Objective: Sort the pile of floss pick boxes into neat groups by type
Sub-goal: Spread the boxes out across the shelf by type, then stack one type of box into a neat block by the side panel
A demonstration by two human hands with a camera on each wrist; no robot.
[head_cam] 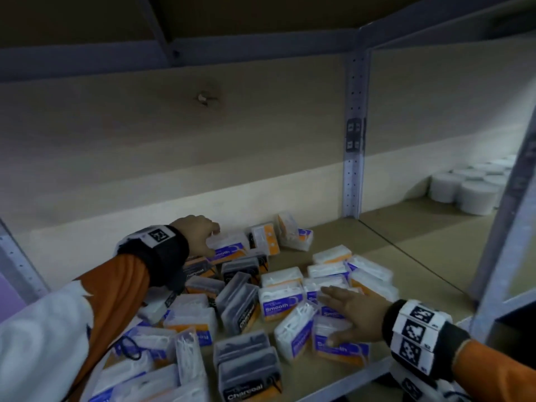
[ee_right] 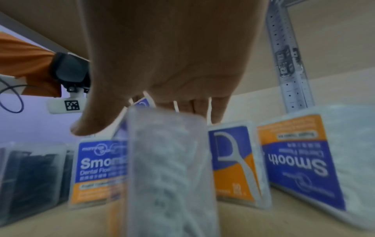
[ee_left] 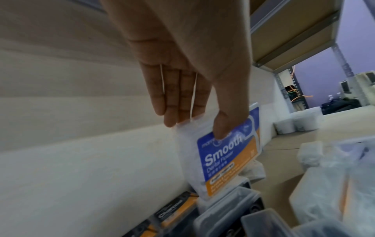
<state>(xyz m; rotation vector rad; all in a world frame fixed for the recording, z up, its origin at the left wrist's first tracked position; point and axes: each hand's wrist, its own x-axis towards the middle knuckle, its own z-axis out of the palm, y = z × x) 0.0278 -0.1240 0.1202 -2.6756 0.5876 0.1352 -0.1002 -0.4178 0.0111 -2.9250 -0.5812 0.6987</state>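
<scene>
**Left grip on a Smooth box at the back of the pile**

Head view: left hand (head_cam: 200, 233) pinches a Smooth box (head_cam: 229, 246) at centre frame; right hand (head_cam: 352, 314) lies flat, fingers straight, on lower-right boxes.

Left wrist view: thumb on the label, fingers behind, box upright by the shelf's back wall (ee_left: 81, 144).

Right wrist view: palm over a blurred clear box (ee_right: 168, 168).

Your orange-and-white long sleeves (head_cam: 121, 285) end in black wrist straps (head_cam: 162, 253) carrying white blocks printed with black square markers (head_cam: 417, 332).

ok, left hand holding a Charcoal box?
No, the left hand pinches a blue-and-orange Smooth box between thumb and fingers.
</scene>
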